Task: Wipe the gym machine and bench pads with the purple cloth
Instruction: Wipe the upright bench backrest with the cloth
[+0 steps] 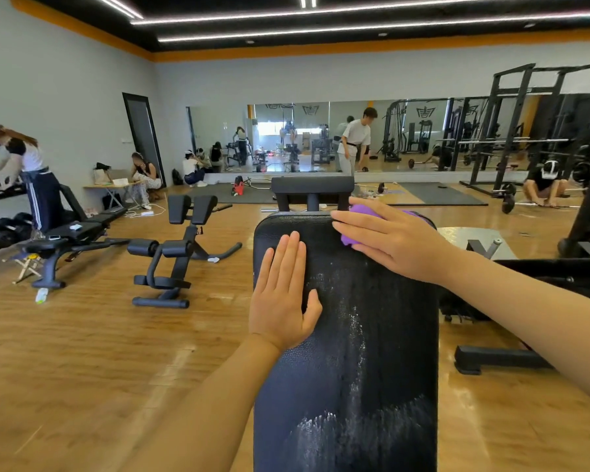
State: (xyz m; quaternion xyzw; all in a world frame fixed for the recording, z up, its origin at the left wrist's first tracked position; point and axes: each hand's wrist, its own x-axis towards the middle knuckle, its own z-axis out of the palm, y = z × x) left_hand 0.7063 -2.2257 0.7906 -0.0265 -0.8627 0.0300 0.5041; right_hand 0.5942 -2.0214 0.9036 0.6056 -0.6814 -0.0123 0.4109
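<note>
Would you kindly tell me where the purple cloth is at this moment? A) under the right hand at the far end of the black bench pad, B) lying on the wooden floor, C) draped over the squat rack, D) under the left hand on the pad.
A: the purple cloth shows beneath the flat right hand at the far end of the bench pad, while the left hand lies bare on the pad.

Head camera looks forward and down, close over bench pad (348, 335).
</note>
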